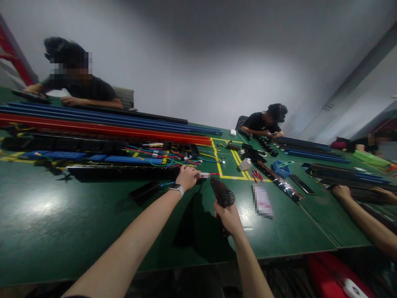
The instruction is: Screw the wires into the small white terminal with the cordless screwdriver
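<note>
Got bare forearms (124, 244) right up close, plus a dark drill (225, 198) at 5 o'clock from mid-view, gripped snugly in a closed right hand (228, 217). Pinching a small pale block (203, 175) at the drill's 10 o'clock with a mostly curled-up left hand (187, 178). Seeing coloured wires (159, 159) farther out at 10 and a blue bin (281, 170) at 2, sitting on a green table (102, 215).

drill (224, 195) right of connector (204, 175) | bin (281, 169) on table (285, 231), farther right

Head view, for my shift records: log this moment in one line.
left hand: touching small white part | right hand: holding black power drill, nose near part | surface: green table
</note>
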The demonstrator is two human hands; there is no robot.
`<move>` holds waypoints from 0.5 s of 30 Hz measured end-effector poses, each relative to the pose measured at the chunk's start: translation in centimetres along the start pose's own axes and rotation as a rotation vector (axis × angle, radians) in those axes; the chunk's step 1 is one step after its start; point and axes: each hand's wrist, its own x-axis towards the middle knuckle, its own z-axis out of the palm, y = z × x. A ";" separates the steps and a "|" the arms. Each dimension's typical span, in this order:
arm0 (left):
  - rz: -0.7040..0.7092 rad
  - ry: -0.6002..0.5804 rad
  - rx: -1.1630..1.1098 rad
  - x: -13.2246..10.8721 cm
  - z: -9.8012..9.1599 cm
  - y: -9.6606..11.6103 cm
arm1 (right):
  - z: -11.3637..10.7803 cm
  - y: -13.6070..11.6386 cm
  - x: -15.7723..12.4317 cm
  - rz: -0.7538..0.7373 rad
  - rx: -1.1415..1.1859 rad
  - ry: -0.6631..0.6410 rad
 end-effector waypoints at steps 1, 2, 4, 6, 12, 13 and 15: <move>0.000 -0.001 0.002 0.0 0.0 0.0 | 0.0 0.0 0.0 -0.002 0.007 -0.008; -0.001 -0.002 0.003 0.0 0.0 0.0 | -0.1 0.0 0.0 -0.003 0.013 -0.016; -0.003 -0.004 0.006 0.0 0.0 0.0 | -0.1 0.1 0.1 0.002 0.011 -0.022; -0.005 -0.009 0.007 0.0 0.0 -0.1 | -0.2 0.2 0.1 0.003 0.010 -0.026; -0.009 -0.009 0.004 0.0 -0.1 0.0 | -0.2 0.1 0.1 0.008 0.026 -0.020; -0.009 -0.008 0.004 0.0 -0.1 0.0 | -0.1 0.1 0.1 0.002 0.026 -0.017; -0.010 -0.007 0.003 0.0 -0.2 0.1 | -0.1 0.0 0.1 -0.014 0.020 -0.017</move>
